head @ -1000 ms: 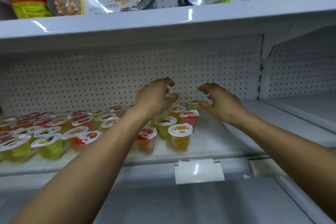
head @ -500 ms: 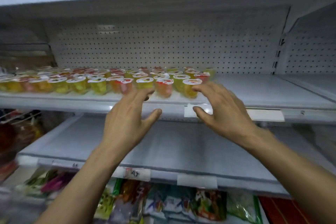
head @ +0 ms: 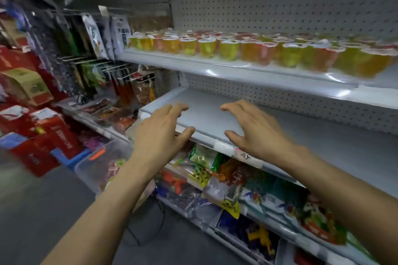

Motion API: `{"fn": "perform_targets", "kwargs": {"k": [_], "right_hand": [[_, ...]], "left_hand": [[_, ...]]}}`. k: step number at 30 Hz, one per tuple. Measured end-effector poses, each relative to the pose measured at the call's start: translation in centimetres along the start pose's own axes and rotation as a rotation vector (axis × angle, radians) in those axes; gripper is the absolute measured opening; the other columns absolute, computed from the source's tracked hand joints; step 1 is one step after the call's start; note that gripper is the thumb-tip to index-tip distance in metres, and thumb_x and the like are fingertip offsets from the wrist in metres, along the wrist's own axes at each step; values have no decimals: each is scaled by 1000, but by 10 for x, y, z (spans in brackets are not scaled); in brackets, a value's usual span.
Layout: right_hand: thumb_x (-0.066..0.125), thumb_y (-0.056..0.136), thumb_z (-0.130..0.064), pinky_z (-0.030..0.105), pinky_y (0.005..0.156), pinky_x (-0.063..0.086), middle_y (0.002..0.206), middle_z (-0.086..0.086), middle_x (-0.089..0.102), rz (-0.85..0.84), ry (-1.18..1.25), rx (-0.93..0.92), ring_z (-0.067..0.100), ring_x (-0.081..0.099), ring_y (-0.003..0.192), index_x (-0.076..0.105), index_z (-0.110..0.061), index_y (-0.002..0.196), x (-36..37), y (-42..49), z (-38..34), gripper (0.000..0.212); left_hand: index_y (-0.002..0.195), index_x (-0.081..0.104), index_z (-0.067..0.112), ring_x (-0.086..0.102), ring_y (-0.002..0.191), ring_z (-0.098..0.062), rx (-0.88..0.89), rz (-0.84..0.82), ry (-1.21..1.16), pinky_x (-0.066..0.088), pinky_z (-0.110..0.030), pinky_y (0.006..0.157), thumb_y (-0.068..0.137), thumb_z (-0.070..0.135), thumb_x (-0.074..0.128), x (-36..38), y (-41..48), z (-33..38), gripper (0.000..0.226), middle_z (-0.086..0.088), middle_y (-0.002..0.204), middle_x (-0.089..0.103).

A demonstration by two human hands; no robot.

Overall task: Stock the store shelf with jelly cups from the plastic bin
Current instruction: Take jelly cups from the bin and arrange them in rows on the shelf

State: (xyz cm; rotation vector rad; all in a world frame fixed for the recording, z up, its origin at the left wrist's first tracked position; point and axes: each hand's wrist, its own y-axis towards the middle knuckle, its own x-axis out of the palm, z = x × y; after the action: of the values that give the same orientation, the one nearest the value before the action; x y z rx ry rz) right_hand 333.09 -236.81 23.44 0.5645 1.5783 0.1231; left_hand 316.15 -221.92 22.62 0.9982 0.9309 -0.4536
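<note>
Several jelly cups [head: 228, 49], yellow, orange and red with white lids, stand in rows on the upper white shelf [head: 215, 65]. My left hand [head: 160, 133] and my right hand [head: 256, 129] hover side by side, fingers spread and empty, in front of the bare lower shelf [head: 206, 114], well below the cups. A clear plastic bin [head: 98, 164] with a few jelly cups inside sits on the floor at lower left, partly hidden by my left forearm.
Snack bags [head: 217, 180] fill the shelves beneath the bare one. Hanging packets [head: 97, 36] on hooks and red cartons [head: 43, 131] crowd the left side. Grey floor [head: 43, 211] lies at lower left. The view is motion-blurred.
Both hands have pulled back from the jelly cups and dropped to the lower shelf level. The view has swung down and left, bringing the bin and floor into sight.
</note>
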Motion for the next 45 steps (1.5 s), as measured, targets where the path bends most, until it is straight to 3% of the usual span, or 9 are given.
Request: {"fn": "perform_targets", "kwargs": {"k": [3,9,17,21,26,31,34,39,45], "right_hand": [[54,94,-40,39,92,45,139,-3,41,-46,38,-37,19,43,124,33,-29,142,38,36,-32,54],[55,92,-40,34,82,44,132,-2,43,-135,98,-99,20,43,120,35,-30,139,130,125,-106,52],[58,88,-34,39,88,48,128,-1,46,-369,217,-99,19,46,119,44,-28,134,269,219,-182,48],[59,87,-31,38,90,47,133,-1,44,-519,239,-96,20,46,123,45,-25,134,335,245,-205,49],[61,88,-33,31,94,42,131,2,49,-737,309,-78,20,47,122,50,-21,128,427,271,-215,43],[64,85,-29,33,94,46,130,3,55,-917,379,29,23,54,118,54,-20,125,534,292,-232,43],[64,82,-33,35,86,49,123,6,60,-999,353,92,29,56,115,53,-21,122,607,295,-237,43],[59,87,-43,39,93,45,133,13,52,-1093,265,137,35,46,125,40,-21,136,702,288,-244,57],[49,89,-60,43,92,44,136,12,50,-1031,142,175,34,43,126,31,-17,140,759,282,-255,70]], "left_hand": [[137,48,28,59,107,-17,-79,-40,40,50,-34,77,90,49,60,0,-8,-55,52,5,121,61],[134,49,30,57,108,-15,-207,-121,74,53,-35,74,91,49,59,1,-10,-184,48,6,120,60],[129,54,30,58,109,-14,-412,-345,97,53,-36,81,91,50,58,34,-25,-361,43,9,124,59],[130,53,30,59,112,-18,-555,-503,25,53,-40,86,91,49,58,71,-36,-425,43,8,126,61],[124,59,23,63,101,-18,-757,-637,-220,49,-31,84,90,45,64,137,-49,-490,41,2,113,66],[132,57,16,57,114,-25,-891,-725,-240,45,-31,93,89,39,67,223,-64,-547,50,-7,132,56],[137,50,20,50,122,-30,-820,-833,7,38,-36,104,91,43,59,277,-69,-577,52,-9,136,52],[145,36,17,27,143,-32,-657,-970,265,6,-47,122,93,42,54,354,-72,-608,61,-12,153,36],[152,19,15,27,143,-35,-750,-1153,332,18,-48,118,91,53,55,411,-73,-624,81,-14,155,30]]}}
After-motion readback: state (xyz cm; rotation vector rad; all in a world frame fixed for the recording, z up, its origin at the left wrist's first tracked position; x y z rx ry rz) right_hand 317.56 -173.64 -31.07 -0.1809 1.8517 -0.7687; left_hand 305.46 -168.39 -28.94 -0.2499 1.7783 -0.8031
